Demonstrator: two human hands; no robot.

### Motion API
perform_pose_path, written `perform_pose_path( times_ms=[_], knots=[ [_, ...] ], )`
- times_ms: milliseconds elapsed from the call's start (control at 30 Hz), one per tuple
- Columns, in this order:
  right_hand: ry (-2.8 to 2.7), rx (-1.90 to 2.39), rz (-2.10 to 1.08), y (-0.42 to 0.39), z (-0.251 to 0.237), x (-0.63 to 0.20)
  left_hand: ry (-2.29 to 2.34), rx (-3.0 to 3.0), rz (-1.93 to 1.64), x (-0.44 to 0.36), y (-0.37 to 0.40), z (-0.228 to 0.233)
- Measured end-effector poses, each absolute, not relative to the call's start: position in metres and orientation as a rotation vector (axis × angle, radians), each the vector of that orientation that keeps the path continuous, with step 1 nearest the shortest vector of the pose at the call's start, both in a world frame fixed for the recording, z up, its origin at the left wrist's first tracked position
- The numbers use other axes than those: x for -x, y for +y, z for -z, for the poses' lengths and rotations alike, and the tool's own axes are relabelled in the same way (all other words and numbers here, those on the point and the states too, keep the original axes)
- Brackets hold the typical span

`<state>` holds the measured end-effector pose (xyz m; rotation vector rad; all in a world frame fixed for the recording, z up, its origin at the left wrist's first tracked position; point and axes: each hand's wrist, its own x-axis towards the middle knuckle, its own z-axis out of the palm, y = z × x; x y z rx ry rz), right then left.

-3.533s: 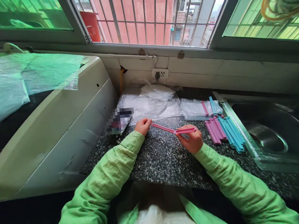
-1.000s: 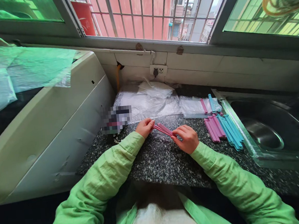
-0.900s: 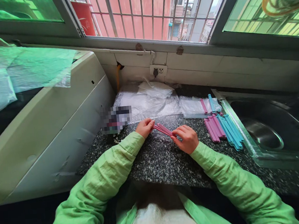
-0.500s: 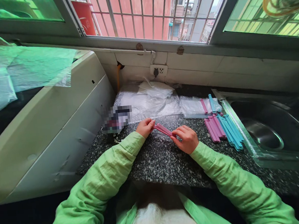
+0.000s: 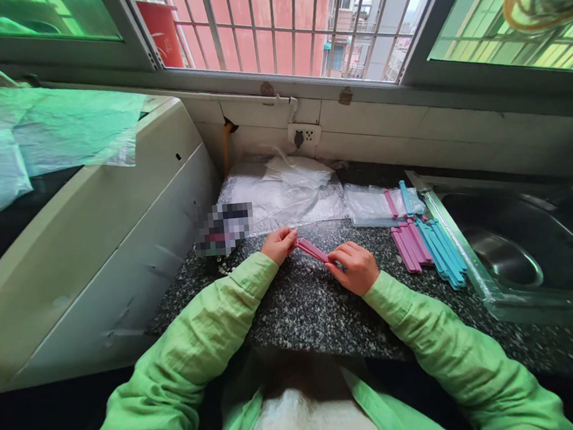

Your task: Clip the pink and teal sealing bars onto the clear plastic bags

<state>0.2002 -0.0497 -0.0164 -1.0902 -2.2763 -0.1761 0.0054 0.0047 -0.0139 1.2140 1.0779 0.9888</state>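
A long, slim, pink plastic clip [image 5: 312, 251] is held between the two hands above the counter, slanting down from the left hand to the right; where its arms were spread into a wide angle a few seconds ago, and were parted by a narrow gap half a second ago, they are now folded almost flat together. Below it is spread a black-and-white speckled stone countertop [image 5: 316, 323]. Behind the hands, a large, clear plastic bag [image 5: 285, 202] is laid out, and beside it a smaller, clear plastic packet [image 5: 366, 205] is crossed by one pink stick [image 5: 390, 202] and one blue stick [image 5: 405, 198]. To the right are gathered a row of flat pink plastic clips [image 5: 410, 247] and a row of flat blue plastic clips [image 5: 443, 253], near a metal sink [image 5: 482, 290]. On the left, a dark object [image 5: 225, 228] is obscured by pixelation next to a cream-coloured, box-like appliance [image 5: 128, 182]. A white wall socket [image 5: 304, 135] is set beneath a barred window [image 5: 255, 37]. One end of the clip is pinched in the nearly closed fingertips of the left hand [image 5: 278, 245]; the other is gripped between thumb and fingers of the right hand [image 5: 355, 267].
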Motion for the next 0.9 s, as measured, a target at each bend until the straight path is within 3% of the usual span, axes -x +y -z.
perform_pose_path(
  times_ms=[900],
  knots=[
    [-2.376, 1.210, 0.170, -0.0494, 0.0237, -0.1973, 1.091, -1.208, -1.009, -0.0089, 0.0019, 0.0114]
  ],
)
